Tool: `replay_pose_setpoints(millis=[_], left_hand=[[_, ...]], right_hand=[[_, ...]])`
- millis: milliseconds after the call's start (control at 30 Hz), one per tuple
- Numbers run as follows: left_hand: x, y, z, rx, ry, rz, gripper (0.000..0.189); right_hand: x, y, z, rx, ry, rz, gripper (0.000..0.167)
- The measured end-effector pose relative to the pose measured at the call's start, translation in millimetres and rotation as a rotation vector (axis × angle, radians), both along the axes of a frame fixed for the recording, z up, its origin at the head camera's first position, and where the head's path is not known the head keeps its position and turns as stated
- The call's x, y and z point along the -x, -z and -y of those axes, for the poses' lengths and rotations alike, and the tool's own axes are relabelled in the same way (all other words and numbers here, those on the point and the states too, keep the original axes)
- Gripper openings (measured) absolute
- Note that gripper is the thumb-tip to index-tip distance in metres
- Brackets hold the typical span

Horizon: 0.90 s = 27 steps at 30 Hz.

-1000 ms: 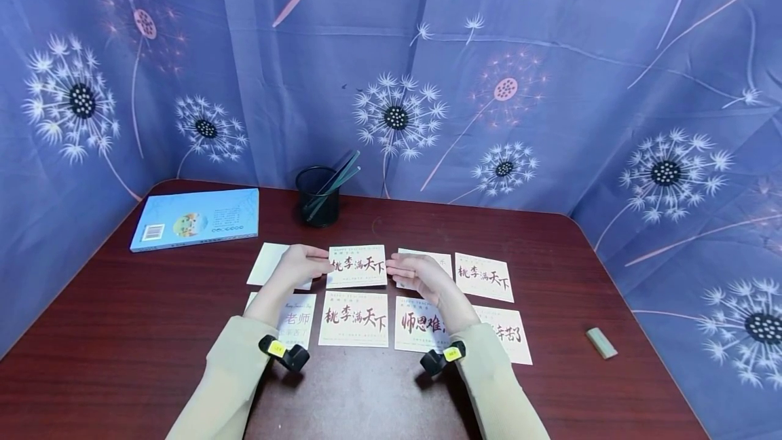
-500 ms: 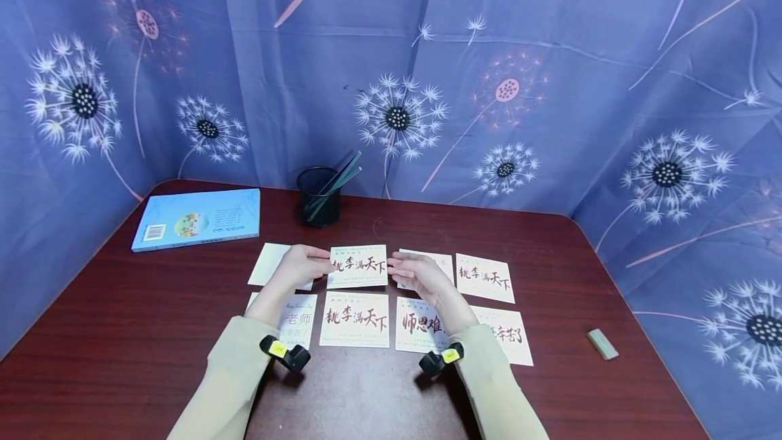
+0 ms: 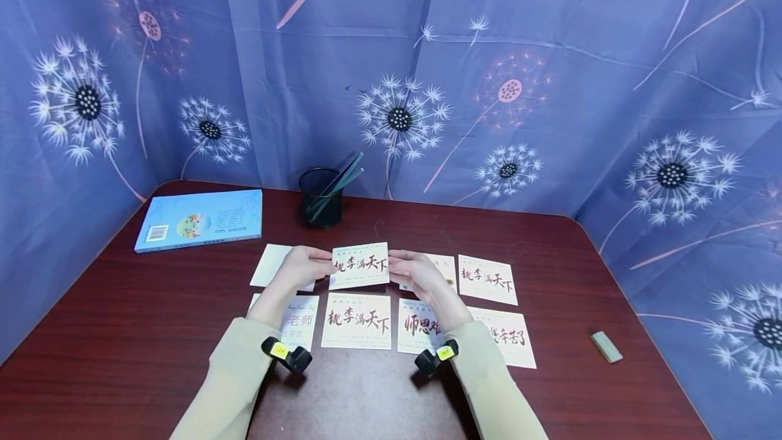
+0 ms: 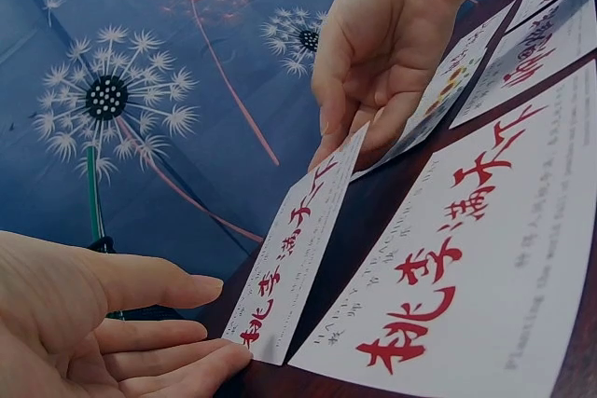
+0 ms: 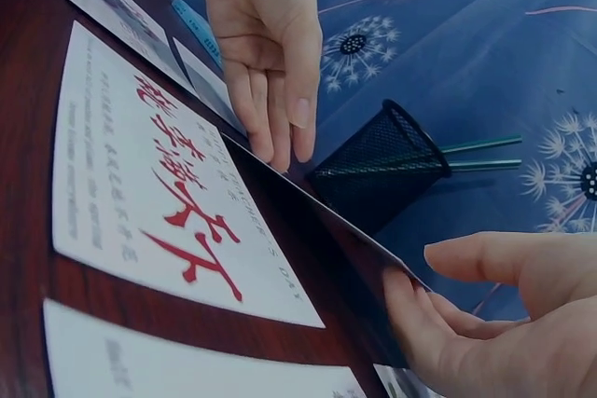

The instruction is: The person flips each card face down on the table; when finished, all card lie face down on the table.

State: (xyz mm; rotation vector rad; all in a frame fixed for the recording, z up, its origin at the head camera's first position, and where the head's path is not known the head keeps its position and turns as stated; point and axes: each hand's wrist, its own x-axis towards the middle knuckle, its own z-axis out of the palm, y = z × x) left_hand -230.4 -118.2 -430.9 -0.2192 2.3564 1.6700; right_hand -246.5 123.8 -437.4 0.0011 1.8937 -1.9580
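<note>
A white greeting card (image 3: 360, 265) with red Chinese lettering is between my two hands, raised and tilted off the table. My left hand (image 3: 301, 267) touches its left edge with nearly straight fingers (image 4: 173, 361); the thumb stands apart. At the right edge, the fingertips of my right hand (image 3: 421, 278) reach under the card, and its thumb lies just above the edge without visible contact. A card with the same lettering (image 3: 356, 321) lies directly in front. Cards under the forearms are partly hidden, among them one reading in blue-violet (image 3: 299, 321) and one in red (image 3: 421, 326).
More cards lie in two rows, including one at the back right (image 3: 487, 280) and a blank-looking one (image 3: 269, 267) at the left. Behind them stand a black mesh pen holder (image 3: 322, 206) with pens and a blue book (image 3: 201, 221). A small pale green block (image 3: 606, 347) lies far right.
The held card has risen slightly and tilts more, its right side a little higher. My right hand has shifted slightly left, toward the card's edge. The other cards stay in place.
</note>
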Motion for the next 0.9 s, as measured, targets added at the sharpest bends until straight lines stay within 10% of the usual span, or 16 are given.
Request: replay_pose_setpoints(millis=[533, 900], left_hand=[[-2.7, -6.8, -3.6, 0.027, -0.011, -0.026, 0.044], [-8.6, -16.6, -39.8, 0.04, 0.03, -0.124, 0.045]], right_hand=[[-0.8, 1.2, 14.1, 0.046, 0.031, 0.039, 0.05], [-2.1, -2.3, 11.0, 0.077, 0.021, 0.003, 0.047]])
